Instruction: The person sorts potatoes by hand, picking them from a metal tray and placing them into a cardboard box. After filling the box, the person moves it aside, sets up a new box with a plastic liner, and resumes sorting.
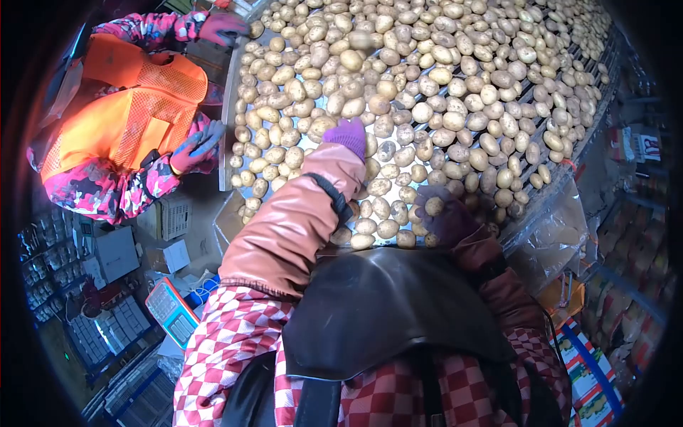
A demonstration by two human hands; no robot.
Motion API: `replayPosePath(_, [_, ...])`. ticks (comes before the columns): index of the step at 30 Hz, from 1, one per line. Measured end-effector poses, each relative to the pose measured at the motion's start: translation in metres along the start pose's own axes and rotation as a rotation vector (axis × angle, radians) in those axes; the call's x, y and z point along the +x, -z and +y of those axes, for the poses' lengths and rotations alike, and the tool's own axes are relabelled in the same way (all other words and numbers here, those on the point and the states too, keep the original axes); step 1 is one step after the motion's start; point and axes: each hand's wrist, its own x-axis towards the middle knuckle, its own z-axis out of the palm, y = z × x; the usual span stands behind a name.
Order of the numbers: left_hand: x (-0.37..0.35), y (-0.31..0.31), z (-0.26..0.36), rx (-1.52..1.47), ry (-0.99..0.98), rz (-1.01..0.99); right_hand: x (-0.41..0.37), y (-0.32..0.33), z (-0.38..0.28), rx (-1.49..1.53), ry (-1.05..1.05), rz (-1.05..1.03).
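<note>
Beyond and between the two hands of the person at work, many potatoes (441, 55) are spread over a wide surface (229, 128) with a metal edge. The right hand (452, 220), in a dark purple glove, is the one nearer to the body. As it seems to me, its fingers are closed on a single potato (434, 206), which sits at the left side of this hand. This piece looks almost round, so I cannot name a long axis for it; its skin is pale yellow-brown with some darker specks.

The left hand (346, 135), in a brighter purple glove, reaches farther away, to the left of the right hand and beyond it. Its fingers are mostly hidden from me, so I cannot tell whether it grasps something or is free. Just beyond it lies an oval potato (353, 107), whose longer direction seems to go more sideways than away. To this one the left hand is clearly nearer than the right. It looks plain, yellowish and rather smooth, while several others nearby carry brownish marks.

Well apart, to the left of the left hand, another person in an orange vest (163, 82) stands beside the surface.
</note>
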Motion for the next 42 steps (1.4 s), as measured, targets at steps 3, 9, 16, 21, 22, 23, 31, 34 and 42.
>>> replayPosePath(3, [0.024, -0.012, -0.02, -0.062, -0.067, -0.026, 0.003, 0.006, 0.011, -0.28, 0.049, -0.103])
replayPosePath(9, [-0.057, 0.023, -0.002, -0.638, -0.14, -0.114, 0.014, -0.013, -0.059, 0.874, -0.586, 0.162])
replayPosePath(16, [-0.06, 0.005, -0.018, -0.619, -0.327, 0.455, -0.002, -0.004, -0.016, 0.793, -0.45, 0.05])
replayPosePath(21, [-0.003, -0.031, -0.107, -0.304, 0.116, 0.782, -0.032, -0.004, -0.017, 0.793, -0.429, 0.266])
replayPosePath(22, [0.013, -0.038, -0.131, -0.223, 0.166, 0.618, -0.038, -0.002, -0.006, 0.792, -0.396, 0.303])
replayPosePath(23, [0.031, -0.026, -0.147, -0.385, 0.252, 0.121, -0.045, -0.002, -0.011, 0.86, -0.379, 0.361])
replayPosePath(31, [0.072, -0.048, -0.177, -0.285, 0.038, 0.111, -0.095, 0.018, 0.022, 1.163, -0.233, 0.501])
replayPosePath(34, [0.078, -0.04, -0.172, -0.222, 0.017, 0.069, -0.098, 0.015, 0.015, 1.231, -0.226, 0.563])
replayPosePath(42, [0.07, -0.03, -0.163, -0.159, -0.068, 0.036, -0.036, 0.029, 0.058, 0.571, -0.175, 0.091])
